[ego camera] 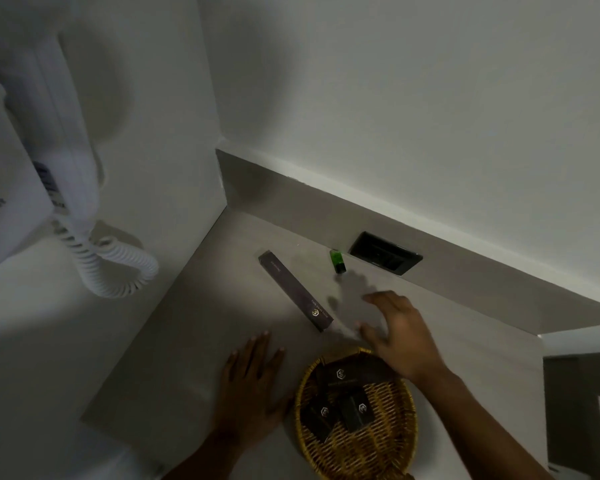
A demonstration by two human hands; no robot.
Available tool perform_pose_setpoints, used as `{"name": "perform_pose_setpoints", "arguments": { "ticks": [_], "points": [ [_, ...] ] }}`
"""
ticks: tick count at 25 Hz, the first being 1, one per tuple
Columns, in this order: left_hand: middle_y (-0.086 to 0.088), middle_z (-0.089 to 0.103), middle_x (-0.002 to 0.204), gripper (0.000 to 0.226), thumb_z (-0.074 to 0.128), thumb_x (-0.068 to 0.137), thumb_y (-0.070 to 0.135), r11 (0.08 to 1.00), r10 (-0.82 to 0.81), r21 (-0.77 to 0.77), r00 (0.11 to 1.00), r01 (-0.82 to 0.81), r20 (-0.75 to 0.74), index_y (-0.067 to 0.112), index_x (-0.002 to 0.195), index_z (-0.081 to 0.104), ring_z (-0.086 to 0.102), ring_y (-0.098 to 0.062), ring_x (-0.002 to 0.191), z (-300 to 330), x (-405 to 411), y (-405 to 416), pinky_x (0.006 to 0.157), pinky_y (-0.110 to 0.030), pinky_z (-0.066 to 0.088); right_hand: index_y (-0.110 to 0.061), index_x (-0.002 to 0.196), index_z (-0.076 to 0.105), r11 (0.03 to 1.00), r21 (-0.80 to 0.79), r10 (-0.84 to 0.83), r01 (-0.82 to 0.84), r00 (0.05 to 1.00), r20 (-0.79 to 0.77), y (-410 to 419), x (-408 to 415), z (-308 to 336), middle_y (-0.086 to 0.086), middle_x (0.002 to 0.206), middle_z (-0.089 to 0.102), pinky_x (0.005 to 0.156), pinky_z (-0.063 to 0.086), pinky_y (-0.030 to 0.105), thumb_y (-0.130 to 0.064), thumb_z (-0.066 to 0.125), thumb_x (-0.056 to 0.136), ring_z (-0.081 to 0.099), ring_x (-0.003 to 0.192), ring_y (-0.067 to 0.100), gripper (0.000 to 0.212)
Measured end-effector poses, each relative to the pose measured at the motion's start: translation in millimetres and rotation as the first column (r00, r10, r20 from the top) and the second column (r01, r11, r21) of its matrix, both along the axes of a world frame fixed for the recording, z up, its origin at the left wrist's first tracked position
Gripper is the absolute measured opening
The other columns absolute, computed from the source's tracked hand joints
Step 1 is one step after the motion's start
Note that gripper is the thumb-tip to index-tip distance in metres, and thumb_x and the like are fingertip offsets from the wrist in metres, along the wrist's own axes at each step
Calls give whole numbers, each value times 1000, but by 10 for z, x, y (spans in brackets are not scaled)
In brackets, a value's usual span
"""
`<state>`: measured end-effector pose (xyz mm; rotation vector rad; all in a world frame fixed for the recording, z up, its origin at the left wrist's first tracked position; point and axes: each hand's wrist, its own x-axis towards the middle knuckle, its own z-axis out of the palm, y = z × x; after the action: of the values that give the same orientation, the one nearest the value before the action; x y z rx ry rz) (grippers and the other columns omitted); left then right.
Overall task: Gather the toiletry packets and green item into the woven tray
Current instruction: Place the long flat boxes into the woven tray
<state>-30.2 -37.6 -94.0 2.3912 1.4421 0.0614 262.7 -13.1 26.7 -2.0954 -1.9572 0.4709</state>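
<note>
A round woven tray (378, 448) sits at the near edge of the counter with several dark toiletry packets (355, 408) inside. A long dark packet (295, 290) lies diagonally on the counter beyond the tray. A small green item (337, 261) stands near the back wall. My right hand (397, 332) hovers open above the tray's far rim, fingers spread toward the long packet, holding nothing. My left hand (252, 382) rests flat on the counter just left of the tray.
A black socket plate (385, 252) is set into the backsplash right of the green item. A white wall-mounted hair dryer (32, 174) with a coiled cord (115, 268) hangs on the left wall. The counter ends in a step at the right.
</note>
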Motion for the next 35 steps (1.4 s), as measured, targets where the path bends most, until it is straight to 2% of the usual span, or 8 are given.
{"name": "perform_pose_setpoints", "arguments": {
  "ticks": [5,9,13,17,21,25,29,35],
  "points": [
    [-8,23,164,85,58,76,65,1000,17,24,1000,-17,23,31,151,36,21,-27,151,5,3,-25,116,-49,20,-13,126,47,912,-401,155,-86,977,143,633,-632,-347,15,127,55,95,42,44,-43,62,83,53,111,32,55],
    [-9,23,164,85,56,78,67,999,22,25,999,-23,33,30,152,35,21,-28,151,25,3,-8,116,-50,19,-12,110,59,967,-250,87,-58,990,109,672,-534,-223,12,111,60,81,51,39,-22,62,85,59,93,28,28],
    [-10,25,163,82,52,79,69,1000,18,14,1000,-18,18,29,150,39,26,-30,149,35,-3,2,115,-49,18,-18,110,61,999,-43,28,-27,999,22,167,51,245,4,105,62,78,48,29,-12,69,81,57,91,18,30],
    [-11,23,164,80,52,81,68,1000,15,14,999,-15,44,28,150,40,22,-30,151,11,-12,-4,114,-52,26,-26,114,61,995,-100,16,-20,999,-34,-712,678,644,-6,108,62,71,48,18,-4,74,76,58,90,8,46],
    [-11,22,165,81,50,81,68,1000,4,24,1000,-4,31,28,150,39,21,-30,151,26,5,7,114,-53,27,-27,105,67,973,-229,5,-12,1000,-30,-1290,845,606,-14,105,60,71,55,24,4,77,69,61,88,5,49],
    [-11,22,165,82,48,81,70,999,-1,35,1000,0,29,27,150,39,19,-30,152,11,-3,5,114,-52,23,-19,100,71,961,-272,62,-49,997,37,-1434,524,262,1,104,67,77,53,29,2,78,69,60,95,17,39],
    [-10,20,166,82,44,83,72,999,10,41,1000,-11,20,28,151,36,17,-28,152,7,4,1,115,-52,23,-18,104,69,956,-295,16,-6,999,32,-1457,397,44,2,108,66,80,53,33,1,75,73,58,98,21,37],
    [-10,20,166,81,43,84,72,999,9,38,1000,-10,27,27,151,37,16,-28,152,-5,0,2,115,-52,23,-30,114,60,929,-367,87,-43,991,104,-1503,458,100,-7,119,60,90,45,31,-32,72,78,52,109,14,38]
  ]
}}
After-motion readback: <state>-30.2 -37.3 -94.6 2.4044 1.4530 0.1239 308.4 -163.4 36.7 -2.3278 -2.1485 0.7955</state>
